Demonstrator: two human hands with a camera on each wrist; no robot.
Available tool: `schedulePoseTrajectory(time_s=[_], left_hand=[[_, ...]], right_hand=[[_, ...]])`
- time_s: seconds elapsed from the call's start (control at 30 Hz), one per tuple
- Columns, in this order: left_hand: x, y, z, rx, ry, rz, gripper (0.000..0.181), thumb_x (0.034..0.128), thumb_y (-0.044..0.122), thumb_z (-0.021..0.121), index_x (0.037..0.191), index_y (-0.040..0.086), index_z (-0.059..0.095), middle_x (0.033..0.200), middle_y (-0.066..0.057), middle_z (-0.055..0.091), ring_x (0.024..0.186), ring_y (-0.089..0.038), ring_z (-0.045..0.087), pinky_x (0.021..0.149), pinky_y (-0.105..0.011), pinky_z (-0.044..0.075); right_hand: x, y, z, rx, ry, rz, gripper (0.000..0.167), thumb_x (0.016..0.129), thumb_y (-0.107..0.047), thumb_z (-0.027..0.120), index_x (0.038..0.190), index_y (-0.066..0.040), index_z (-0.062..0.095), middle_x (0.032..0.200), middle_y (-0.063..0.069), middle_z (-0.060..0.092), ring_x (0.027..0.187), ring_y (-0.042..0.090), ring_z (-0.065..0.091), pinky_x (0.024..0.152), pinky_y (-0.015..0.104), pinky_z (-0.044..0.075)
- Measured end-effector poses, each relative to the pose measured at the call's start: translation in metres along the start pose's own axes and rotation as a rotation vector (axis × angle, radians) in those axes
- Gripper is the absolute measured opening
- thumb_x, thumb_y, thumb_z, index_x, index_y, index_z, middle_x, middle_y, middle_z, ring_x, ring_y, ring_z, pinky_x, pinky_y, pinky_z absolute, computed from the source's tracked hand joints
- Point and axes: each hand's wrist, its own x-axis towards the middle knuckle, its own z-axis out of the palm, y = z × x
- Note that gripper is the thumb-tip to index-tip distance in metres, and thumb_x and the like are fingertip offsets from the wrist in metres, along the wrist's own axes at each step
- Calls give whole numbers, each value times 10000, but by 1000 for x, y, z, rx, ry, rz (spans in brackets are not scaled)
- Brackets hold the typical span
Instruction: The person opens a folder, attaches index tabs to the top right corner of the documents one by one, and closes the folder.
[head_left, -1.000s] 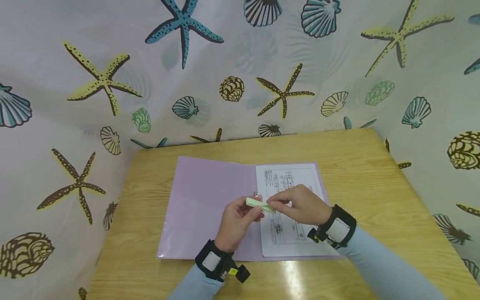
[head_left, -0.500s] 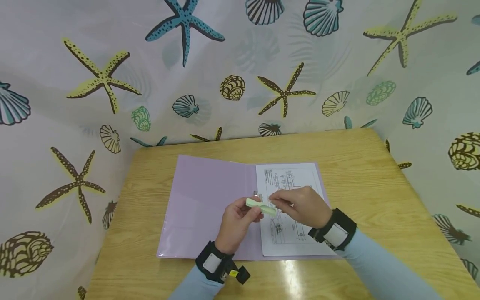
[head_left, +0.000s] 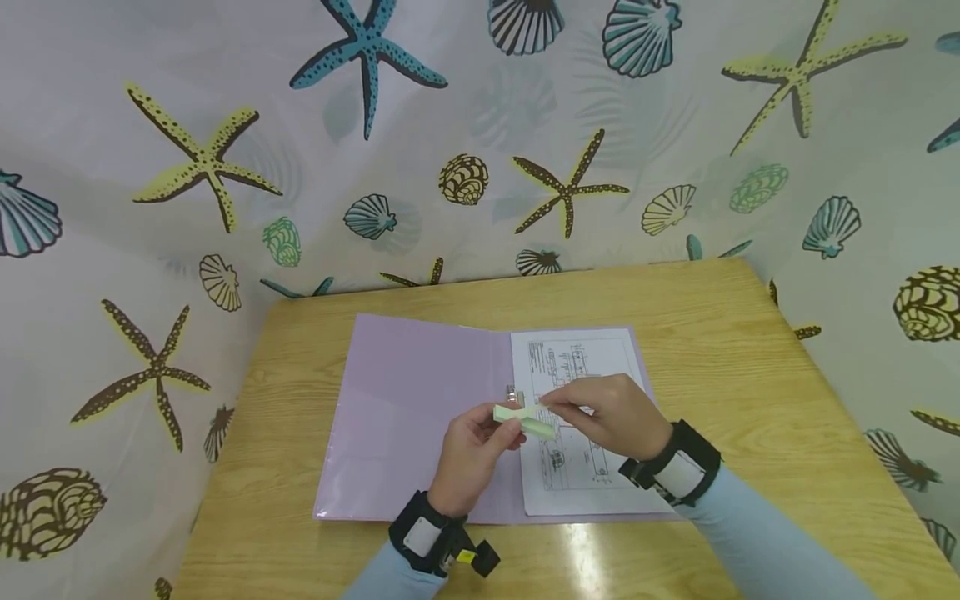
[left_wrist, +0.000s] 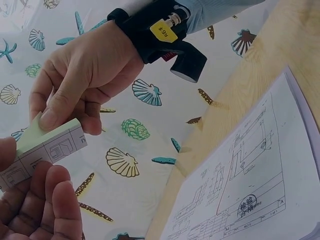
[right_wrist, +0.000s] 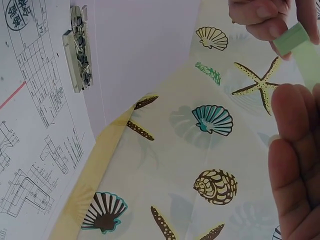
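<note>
A pad of pale green sticky notes is held above the open folder in my left hand, between thumb and fingers. My right hand pinches the free end of the top note, which lifts off the pad at an angle. In the left wrist view the pad shows a printed underside with small line drawings, and the raised note stands apart from it under the right thumb. From the right wrist view, the note stretches between pad and right fingers.
Beneath the hands a purple folder lies open on the wooden table. Its right side carries printed drawing sheets, with a metal clip at the spine. A cloth patterned with shells and starfish hangs around the table.
My right hand has drawn slightly to the right, and the top note has come up from the pad at that end. The left hand keeps its hold nearly in place.
</note>
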Motion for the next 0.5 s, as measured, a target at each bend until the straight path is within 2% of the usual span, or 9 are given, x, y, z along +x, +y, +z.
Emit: schedulePoseTrajectory(time_s=[0.17,0.5], left_hand=[[0,1,1,-10,6,9,248,926,134,648,1118,-24,655,978,-114,683,862,-253,646,784,-303,548],[-2,1,3,-33,18,-9,253,928,126,644,1114,-44,641,984,-122,677,843,-195,650,784,-311,549]], right_hand=[[-1,-1,-5,12,-36,20,193,810,-48,744,995,-102,755,896,-38,729,754,28,659,563,164,492],[-3,-4,-9,9,-38,17,172,843,-100,731,1011,-125,759,871,-44,729,727,6,644,559,140,474]])
